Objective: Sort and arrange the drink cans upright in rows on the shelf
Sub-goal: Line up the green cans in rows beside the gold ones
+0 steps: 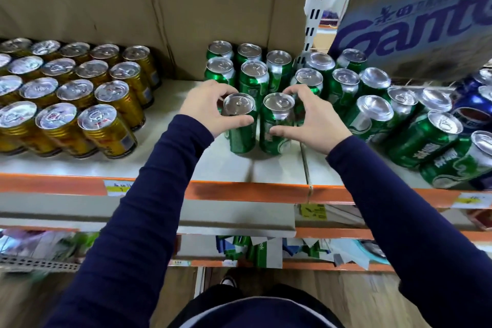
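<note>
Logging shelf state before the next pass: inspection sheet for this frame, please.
Surface: shelf board, pale, orange front edge.
Job's things: left front green can and right front green can upright, side by side; other green cans behind and right, rows uneven; gold cans in rows at left; blue Pepsi cans far right.
Clutter: nothing seen.
Grippers: left hand grips left front green can; right hand grips right front green can.
Cables: nothing seen.
Surroundings: cardboard boxes behind, slotted upright, price labels on shelf edge.
</note>
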The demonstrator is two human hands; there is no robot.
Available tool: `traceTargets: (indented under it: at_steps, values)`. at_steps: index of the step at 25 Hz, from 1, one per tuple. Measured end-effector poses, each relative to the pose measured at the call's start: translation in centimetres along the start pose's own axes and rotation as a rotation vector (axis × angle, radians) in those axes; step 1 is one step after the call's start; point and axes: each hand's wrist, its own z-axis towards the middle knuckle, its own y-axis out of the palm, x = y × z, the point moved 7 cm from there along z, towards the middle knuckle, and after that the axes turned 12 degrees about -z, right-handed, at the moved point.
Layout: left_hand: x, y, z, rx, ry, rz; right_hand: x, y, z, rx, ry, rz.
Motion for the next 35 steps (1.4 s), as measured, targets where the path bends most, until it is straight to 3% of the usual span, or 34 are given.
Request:
traceTargets:
  at_steps: [8,11,14,16,20,27,35]
  values:
    - [-1.9,-1.7,1.7,-0.265,-0.021,-0.045,-0.9,1.0,-0.4,-0.011,0.1,0.05]
    - [-2.1,-0.9,1.0,-0.122,-0.026,0.025,-0.8,1.2,-0.6,-0.005,0.122,0.06]
    - [-3.1,-1.0,0.1,0.163,-0.128,-0.081,-0.6,1.6,-0.5,-0.01,0.137,0.092]
    - [-3.7,-1.4,0.1,0.235,-0.132,-0.119,-0.6,1.8,-0.3,-0.024,0.14,0.133]
    - [-4.5,-2.4,0.8,0.264,-0.079,-0.171,-0.2,2.1,-0.3,-0.006,0.133,0.224]
    - [-6.3,-1.4,0.1,0.313,-0.15,-0.189,0.0,2.2,-0.3,-0.004,0.088,0.232]
    - [-6.3,-0.7,0.8,0.191,-0.104,-0.224,-0.1,1.7,-0.6,0.044,0.085,0.047]
